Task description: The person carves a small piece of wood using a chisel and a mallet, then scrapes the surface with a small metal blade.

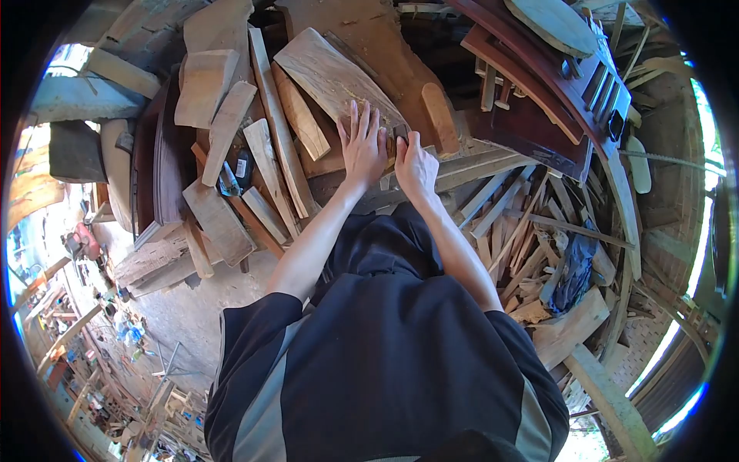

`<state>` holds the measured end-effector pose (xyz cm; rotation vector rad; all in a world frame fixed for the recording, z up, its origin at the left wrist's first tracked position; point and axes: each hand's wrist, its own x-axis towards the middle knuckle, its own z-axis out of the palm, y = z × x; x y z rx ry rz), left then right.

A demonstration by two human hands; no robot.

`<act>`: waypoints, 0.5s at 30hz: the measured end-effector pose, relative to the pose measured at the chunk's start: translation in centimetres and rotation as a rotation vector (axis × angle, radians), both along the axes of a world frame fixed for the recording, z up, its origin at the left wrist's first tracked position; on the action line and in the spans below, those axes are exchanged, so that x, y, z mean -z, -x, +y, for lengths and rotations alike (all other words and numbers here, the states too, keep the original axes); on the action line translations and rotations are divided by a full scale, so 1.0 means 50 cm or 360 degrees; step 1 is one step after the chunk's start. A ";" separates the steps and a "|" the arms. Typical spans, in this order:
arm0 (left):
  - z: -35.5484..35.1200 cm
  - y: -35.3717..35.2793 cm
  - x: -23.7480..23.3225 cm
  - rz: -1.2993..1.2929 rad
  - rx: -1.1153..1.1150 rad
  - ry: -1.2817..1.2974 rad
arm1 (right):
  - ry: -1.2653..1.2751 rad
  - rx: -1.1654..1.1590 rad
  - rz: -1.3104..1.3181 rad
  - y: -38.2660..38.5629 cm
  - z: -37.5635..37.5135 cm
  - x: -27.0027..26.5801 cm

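Note:
A broad wooden board [327, 65] lies at a slant on the pile in front of me. My left hand [363, 154] rests on its near end with the fingers stretched out and slightly apart. Just to the right, my right hand [416, 168] is closed at the board's near right corner. A small dark piece shows by its thumb and fingertips, but I cannot make out what it is. Beside the board on the left lies a narrower wood block [300, 112]. A short round-ended wood piece [439, 118] is to the right of my right hand.
Several wooden slats and offcuts [281, 138] lie to the left, with a dark bottle [243, 168] among them. Dark reddish furniture parts [531, 138] are stacked at upper right. Scrap wood [531, 254] and a dark plastic bag [573, 269] lie below them.

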<state>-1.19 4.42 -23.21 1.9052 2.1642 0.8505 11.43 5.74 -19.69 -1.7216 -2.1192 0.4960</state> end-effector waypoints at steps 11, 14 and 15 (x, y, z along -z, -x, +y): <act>-0.004 -0.012 -0.004 -0.0067 -0.0072 -0.0099 | 0.0032 -0.0182 0.0066 -0.035 -0.014 -0.005; -0.004 -0.010 -0.007 -0.0071 -0.0042 -0.0091 | -0.0060 -0.0144 0.0039 0.007 0.041 0.011; -0.003 -0.009 -0.007 -0.0082 -0.0045 -0.0097 | -0.0053 -0.0138 0.0040 0.009 0.036 0.012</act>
